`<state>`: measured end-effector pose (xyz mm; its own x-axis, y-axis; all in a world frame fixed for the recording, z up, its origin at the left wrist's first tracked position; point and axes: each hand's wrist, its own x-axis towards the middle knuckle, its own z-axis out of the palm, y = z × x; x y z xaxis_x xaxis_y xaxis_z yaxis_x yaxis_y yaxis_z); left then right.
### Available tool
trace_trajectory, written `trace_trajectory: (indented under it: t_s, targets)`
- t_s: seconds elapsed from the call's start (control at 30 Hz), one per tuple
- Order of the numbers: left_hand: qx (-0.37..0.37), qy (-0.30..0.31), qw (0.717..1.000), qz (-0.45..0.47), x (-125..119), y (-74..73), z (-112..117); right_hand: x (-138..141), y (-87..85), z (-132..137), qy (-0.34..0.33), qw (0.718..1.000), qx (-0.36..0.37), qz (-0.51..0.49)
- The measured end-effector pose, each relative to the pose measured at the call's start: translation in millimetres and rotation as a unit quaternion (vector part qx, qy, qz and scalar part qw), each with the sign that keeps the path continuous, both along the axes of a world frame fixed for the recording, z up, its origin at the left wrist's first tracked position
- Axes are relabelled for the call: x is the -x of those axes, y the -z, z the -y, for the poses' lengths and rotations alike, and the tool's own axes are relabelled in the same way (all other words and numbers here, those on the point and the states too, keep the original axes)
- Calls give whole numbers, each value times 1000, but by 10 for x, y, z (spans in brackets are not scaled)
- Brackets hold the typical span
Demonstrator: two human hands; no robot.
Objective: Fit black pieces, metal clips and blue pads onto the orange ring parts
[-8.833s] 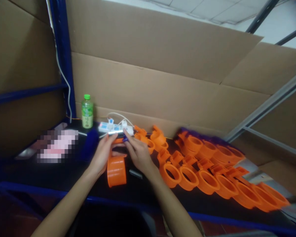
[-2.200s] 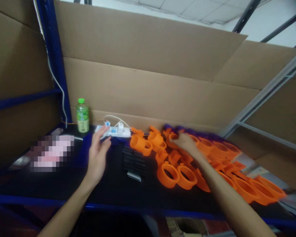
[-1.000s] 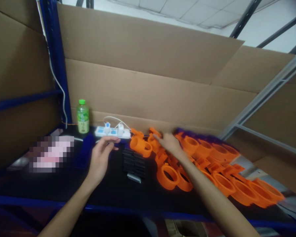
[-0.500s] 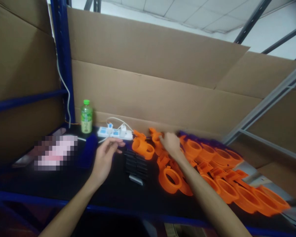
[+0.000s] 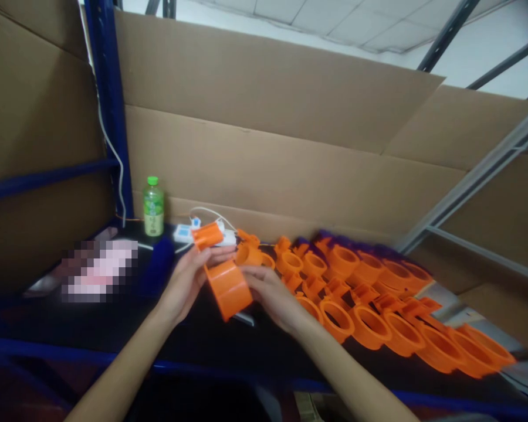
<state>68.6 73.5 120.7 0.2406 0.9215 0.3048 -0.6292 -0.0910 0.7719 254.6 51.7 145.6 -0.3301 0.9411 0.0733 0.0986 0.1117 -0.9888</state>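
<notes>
An orange plastic part (image 5: 226,280), a wide ring with a smaller tube at its top, is held up above the black shelf between both hands. My left hand (image 5: 189,280) grips its left side, fingers curled round it. My right hand (image 5: 270,292) holds its right side from below. Several more orange ring parts (image 5: 369,305) lie in rows on the shelf to the right of my hands.
A green-capped bottle (image 5: 153,206) stands at the back left by a blue post (image 5: 110,111). A white power strip (image 5: 189,233) with cables lies behind my hands. Cardboard sheets (image 5: 268,146) wall the back. A blue rail (image 5: 193,369) edges the shelf front.
My right hand left the row of orange parts and came back to the middle with one. Both hands now hold it; before, my left hand hovered holding nothing.
</notes>
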Motion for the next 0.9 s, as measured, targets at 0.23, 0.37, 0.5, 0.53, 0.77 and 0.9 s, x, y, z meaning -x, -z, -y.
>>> trace_trajectory:
  t_s: [0.23, 0.37, 0.5, 0.53, 0.77, 0.9]
  targets:
    - [28, -57, 998, 29, 46, -76, 15, -234, 180, 271, -9, 852, -236, 467]
    - [33, -32, 999, 16, 7, -49, 23, -332, 309, 351, -52, 799, -249, 545]
    - [22, -2, 1000, -8, 7, -42, 32, -313, 457, 326, -12, 786, -250, 565]
    - [24, 2, 1000, -14, 13, -46, 37, -301, 482, 317, -3, 785, -251, 566]
    - [32, 4, 998, -57, 33, -72, 65, -276, 515, 314, 57, 819, -207, 532]
    - [26, 13, 997, -70, 32, -68, 65, -309, 332, 320, 76, 885, -171, 426]
